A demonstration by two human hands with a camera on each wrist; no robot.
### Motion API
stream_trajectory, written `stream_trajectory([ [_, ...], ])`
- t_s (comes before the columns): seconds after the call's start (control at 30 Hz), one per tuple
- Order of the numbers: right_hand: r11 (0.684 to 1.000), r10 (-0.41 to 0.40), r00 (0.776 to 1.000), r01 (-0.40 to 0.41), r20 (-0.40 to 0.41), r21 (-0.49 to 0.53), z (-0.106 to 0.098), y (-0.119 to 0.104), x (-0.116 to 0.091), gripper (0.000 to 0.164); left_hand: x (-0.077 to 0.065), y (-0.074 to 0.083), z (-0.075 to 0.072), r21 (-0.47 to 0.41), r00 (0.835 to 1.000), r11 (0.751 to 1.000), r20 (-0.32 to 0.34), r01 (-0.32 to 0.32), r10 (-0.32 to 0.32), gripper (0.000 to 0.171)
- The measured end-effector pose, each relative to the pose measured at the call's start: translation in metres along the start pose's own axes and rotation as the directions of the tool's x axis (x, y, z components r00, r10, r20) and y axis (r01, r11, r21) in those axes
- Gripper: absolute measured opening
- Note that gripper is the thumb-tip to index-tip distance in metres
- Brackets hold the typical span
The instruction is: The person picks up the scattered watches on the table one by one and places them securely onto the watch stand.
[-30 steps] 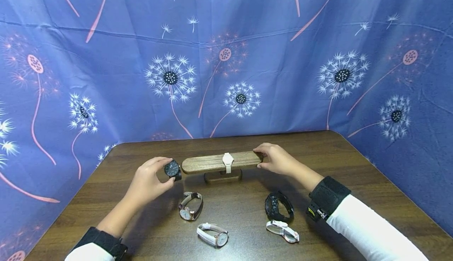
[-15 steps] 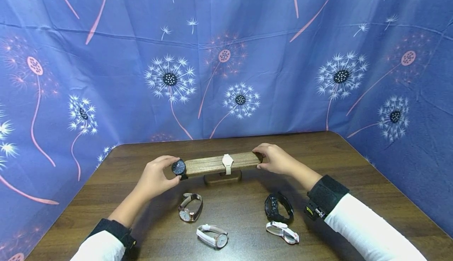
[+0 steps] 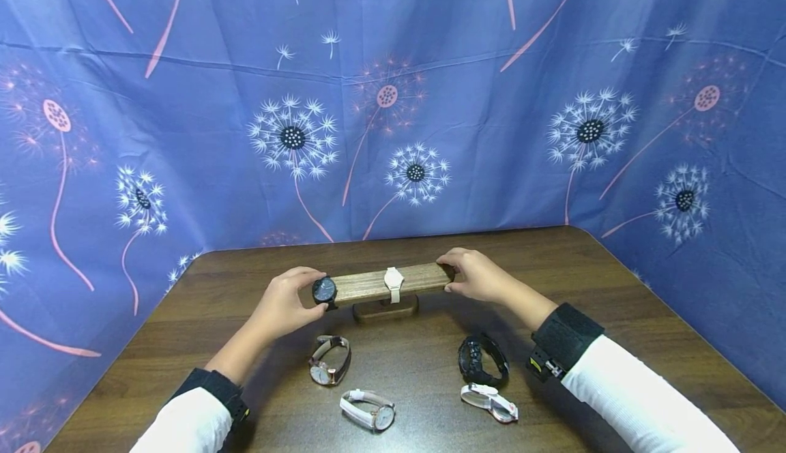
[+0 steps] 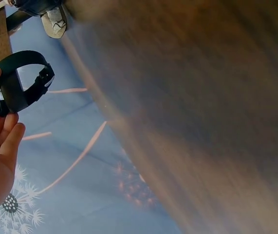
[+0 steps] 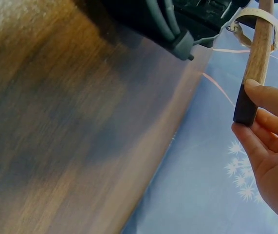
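My left hand (image 3: 288, 303) pinches a black watch (image 3: 324, 290) between thumb and fingers at the left end of the wooden watch stand (image 3: 362, 285). In the left wrist view the black watch's closed strap (image 4: 24, 57) loops around the bar's end, hanging loose below it. At the bar's other end my right hand (image 3: 475, 275) grips the stand, thumb on one side and fingers on the other, as the right wrist view also shows. A white watch (image 3: 394, 280) sits around the middle of the bar, above the stand's base (image 3: 385, 308).
On the table (image 3: 276, 405) in front lie a brown-strapped watch (image 3: 330, 361), a white-strapped watch (image 3: 368, 411), a chunky black watch (image 3: 483, 359) and another white watch (image 3: 490, 402). A blue dandelion-print cloth (image 3: 491, 98) hangs behind the table.
My left hand has moved right with the black watch, bringing it from beside the bar's left end onto it. The right hand keeps its grip on the other end.
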State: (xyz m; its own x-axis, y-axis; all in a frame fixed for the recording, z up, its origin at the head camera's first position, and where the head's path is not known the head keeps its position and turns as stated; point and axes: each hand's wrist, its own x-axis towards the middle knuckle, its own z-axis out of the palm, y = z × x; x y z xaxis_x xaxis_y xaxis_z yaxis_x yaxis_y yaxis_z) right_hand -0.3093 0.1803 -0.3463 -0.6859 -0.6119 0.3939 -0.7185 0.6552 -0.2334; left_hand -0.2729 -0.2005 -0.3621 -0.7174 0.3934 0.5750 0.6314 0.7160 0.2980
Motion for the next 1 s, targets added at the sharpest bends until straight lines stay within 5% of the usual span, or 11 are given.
stream_trajectory([
  [0.37,1.0,-0.009,1.0,0.009,0.002,-0.012,0.0,-0.001,0.0,0.045,0.012,0.005,0.006,-0.003,0.996,0.996,0.009,-0.085,0.085,0.05],
  [1.0,0.998,-0.002,0.999,0.005,0.037,-0.061,-0.004,-0.004,0.003,0.046,0.028,0.021,0.022,-0.024,0.991,0.992,0.048,-0.127,0.129,0.049],
])
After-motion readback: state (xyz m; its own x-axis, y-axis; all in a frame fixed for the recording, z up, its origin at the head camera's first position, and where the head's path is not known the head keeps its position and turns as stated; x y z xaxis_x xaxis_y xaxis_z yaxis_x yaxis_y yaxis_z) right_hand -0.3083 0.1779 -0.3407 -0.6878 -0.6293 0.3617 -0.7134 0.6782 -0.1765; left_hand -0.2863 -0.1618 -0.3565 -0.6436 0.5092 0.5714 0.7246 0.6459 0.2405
